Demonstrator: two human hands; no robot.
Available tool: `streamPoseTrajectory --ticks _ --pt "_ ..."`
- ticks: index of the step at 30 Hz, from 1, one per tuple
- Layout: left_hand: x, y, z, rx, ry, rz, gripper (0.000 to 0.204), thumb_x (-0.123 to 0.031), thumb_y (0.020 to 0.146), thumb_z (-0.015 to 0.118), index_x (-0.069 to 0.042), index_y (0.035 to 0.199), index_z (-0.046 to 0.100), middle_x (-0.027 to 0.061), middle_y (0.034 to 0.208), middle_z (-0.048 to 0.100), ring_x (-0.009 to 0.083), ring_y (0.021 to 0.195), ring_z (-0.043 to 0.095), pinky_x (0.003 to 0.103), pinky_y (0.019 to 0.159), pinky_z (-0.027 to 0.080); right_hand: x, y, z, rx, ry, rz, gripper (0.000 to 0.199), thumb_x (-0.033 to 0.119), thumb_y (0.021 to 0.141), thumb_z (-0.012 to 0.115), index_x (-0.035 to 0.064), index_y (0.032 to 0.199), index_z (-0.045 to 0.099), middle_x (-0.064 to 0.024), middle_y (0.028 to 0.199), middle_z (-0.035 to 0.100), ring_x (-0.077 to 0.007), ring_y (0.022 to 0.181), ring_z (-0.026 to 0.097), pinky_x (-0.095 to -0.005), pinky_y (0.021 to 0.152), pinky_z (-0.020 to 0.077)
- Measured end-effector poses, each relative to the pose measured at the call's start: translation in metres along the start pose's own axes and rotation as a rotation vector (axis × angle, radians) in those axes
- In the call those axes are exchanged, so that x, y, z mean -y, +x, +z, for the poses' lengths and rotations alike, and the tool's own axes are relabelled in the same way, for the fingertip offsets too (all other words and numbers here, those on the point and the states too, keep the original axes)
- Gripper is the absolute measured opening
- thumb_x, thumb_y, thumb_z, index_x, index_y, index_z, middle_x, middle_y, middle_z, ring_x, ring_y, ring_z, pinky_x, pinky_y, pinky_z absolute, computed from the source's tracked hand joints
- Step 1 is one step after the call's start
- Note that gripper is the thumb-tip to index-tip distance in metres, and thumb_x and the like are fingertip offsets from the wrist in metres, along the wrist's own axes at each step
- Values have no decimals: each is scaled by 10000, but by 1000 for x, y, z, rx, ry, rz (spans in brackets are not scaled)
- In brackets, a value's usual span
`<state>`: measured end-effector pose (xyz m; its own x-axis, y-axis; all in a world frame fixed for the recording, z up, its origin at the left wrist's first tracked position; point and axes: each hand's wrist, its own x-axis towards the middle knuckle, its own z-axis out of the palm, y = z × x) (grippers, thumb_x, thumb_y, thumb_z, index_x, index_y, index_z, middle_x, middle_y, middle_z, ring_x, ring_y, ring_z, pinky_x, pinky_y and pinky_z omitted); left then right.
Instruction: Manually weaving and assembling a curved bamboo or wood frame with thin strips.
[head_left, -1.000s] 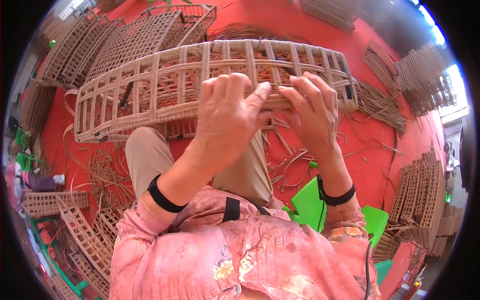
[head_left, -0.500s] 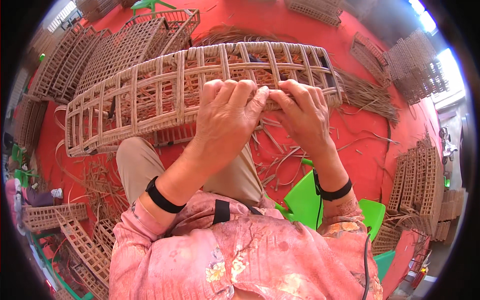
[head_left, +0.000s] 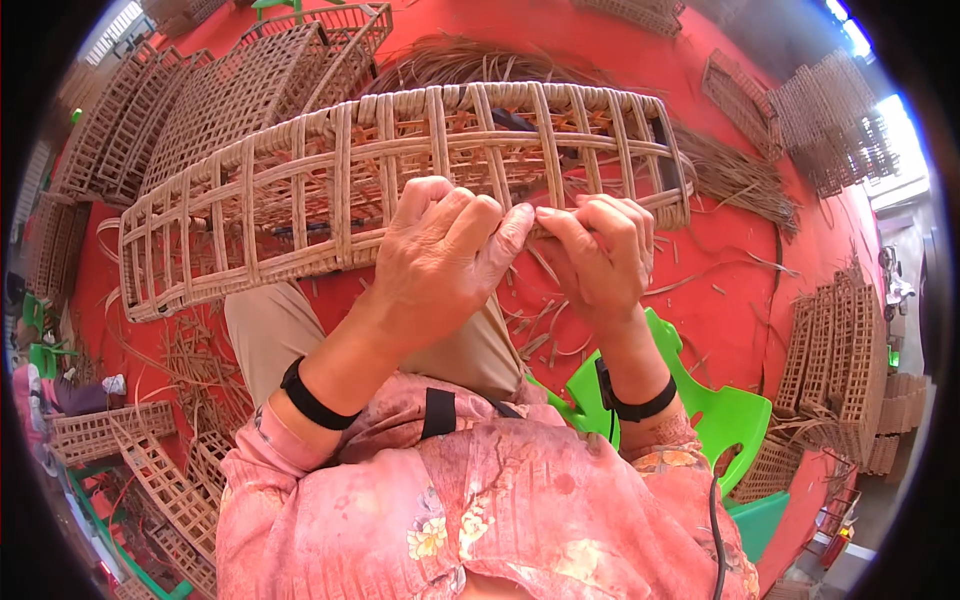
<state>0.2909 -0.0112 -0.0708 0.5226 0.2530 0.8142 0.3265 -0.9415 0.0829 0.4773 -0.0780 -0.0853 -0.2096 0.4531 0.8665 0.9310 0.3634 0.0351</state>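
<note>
Both the left hand [head_left: 440, 262] and right hand [head_left: 597, 262] clamped on the woven rattan frame [head_left: 300, 195], now lower, nearer the lap than before.

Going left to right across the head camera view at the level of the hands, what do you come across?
Rattan strips scattered on the red floor → left hand → right hand → green plastic chair → stack of woven panels. Both hands grip the near edge of the long woven rattan frame.
</note>
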Motion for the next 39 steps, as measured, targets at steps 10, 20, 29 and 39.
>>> streamPoseTrajectory --ticks 10,20,29,39 --pt "-9 5 -6 124 32 -40 396 -171 669 821 -89 1042 717 19 846 523 208 819 562 364 764 408 -7 9 -37 219 -46 103 435 205 648 827 118 1053 696 -23 1020 606 -233 960 596 -383 835 444" --pt "-29 8 -1 79 127 -133 421 -202 659 807 -72 1046 703 61 1092 579 261 1000 556 453 904 386 -8 4 -40 244 -43 45 347 199 695 798 109 1001 662 -35 971 568 -236 904 572 -384 778 428" --pt "-29 1 1 100 4 -68 363 -156 643 795 -42 969 681 33 1012 601 245 961 571 399 818 454 -3 -2 -51 183 -63 131 447 206 672 823 117 1087 682 -38 1027 600 -239 971 595 -402 882 433" --pt "-51 3 -8 53 -73 -214 431 -156 645 798 -56 1047 679 26 1030 588 237 985 562 407 843 429 0 -26 -57 108 -105 126 368 264 704 827 108 1001 676 -30 963 584 -214 879 583 -384 826 433"
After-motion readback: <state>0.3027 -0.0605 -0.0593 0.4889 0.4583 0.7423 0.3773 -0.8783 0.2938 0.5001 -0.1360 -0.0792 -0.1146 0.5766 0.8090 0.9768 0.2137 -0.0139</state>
